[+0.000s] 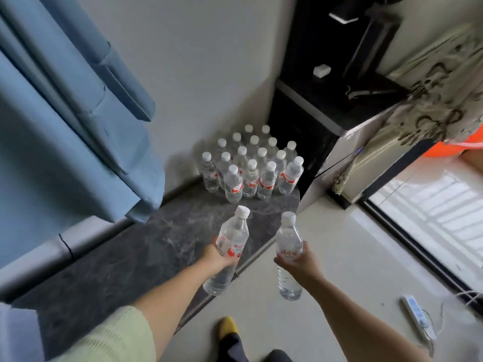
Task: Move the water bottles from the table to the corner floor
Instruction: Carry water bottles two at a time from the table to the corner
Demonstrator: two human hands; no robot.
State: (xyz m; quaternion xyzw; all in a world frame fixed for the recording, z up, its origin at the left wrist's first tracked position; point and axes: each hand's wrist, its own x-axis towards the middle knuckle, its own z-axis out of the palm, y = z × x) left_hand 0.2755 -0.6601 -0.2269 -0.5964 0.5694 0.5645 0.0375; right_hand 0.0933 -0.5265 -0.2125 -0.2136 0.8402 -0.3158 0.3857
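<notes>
My left hand (218, 258) grips a clear water bottle (231, 239) with a white cap and red-and-white label, tilted, above the dark marbled slab (167, 231). My right hand (304, 262) grips a second water bottle (287, 241) upright, just right of the first, over the light floor. Ahead of both, several identical bottles (251, 163) stand upright in a tight cluster in the corner, on the far end of the slab against the white wall.
Blue curtains (65, 113) hang on the left. A black cabinet (326, 100) stands right of the bottle cluster, with a patterned cloth (431, 95) draped beside it. A power strip (418, 320) lies on the floor at lower right. A yellow slipper (227, 327) shows below.
</notes>
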